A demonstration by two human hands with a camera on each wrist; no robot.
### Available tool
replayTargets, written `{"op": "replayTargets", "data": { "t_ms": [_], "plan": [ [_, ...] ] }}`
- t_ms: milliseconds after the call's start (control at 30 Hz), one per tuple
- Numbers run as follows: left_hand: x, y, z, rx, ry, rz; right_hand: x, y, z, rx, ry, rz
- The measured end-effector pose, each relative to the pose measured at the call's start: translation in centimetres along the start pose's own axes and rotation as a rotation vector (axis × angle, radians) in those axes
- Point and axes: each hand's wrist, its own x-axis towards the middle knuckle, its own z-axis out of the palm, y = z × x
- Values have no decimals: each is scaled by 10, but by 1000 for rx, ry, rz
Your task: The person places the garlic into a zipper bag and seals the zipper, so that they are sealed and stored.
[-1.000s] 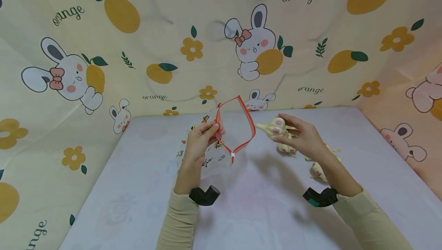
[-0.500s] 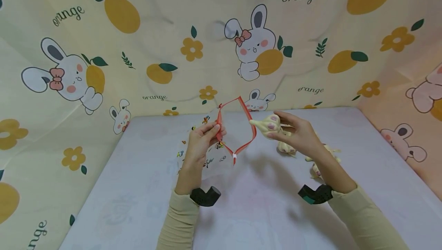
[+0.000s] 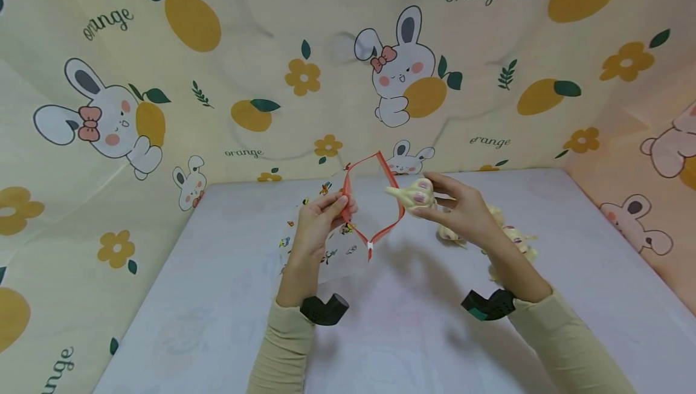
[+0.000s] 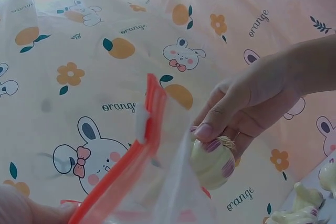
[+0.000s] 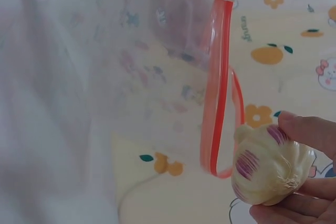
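Observation:
A clear zip bag [image 3: 338,255] with a red zip edge and small printed figures is held up, its mouth spread wide. My left hand [image 3: 321,219] pinches the bag's left rim between thumb and fingers. In my right hand [image 3: 462,203] is a garlic bulb [image 3: 418,193], gripped at its root end by thumb and fingertips. The bulb's stem points left at the bag's mouth, overlapping the right rim in the head view. The right wrist view has the garlic bulb [image 5: 270,166] close beside the red zip edge [image 5: 218,103]; whether they touch I cannot tell.
Several more garlic bulbs [image 3: 516,237] lie on the white table [image 3: 217,297] to the right, partly behind the right forearm. Another bulb [image 3: 451,235] lies below the right hand. A patterned cloth backdrop [image 3: 304,19] rises behind the table.
My right hand has moved left with the garlic bulb, bringing its stem from outside the bag's right rim to overlapping the mouth. The left hand and bag have hardly shifted.

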Motion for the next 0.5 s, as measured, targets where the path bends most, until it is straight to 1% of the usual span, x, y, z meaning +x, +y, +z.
{"op": "replayTargets", "data": {
  "t_ms": [100, 300, 500],
  "plan": [
    [0, 0, 0, 0, -4, -3, 1, -2, 2, 27, 3, -6],
    [0, -1, 1, 4, -12, -8, 3, -4, 7, 45, 23, -27],
    [1, 0, 1, 6, -12, -5, 4, -6, 10, 61, 24, -35]
  ]
}}
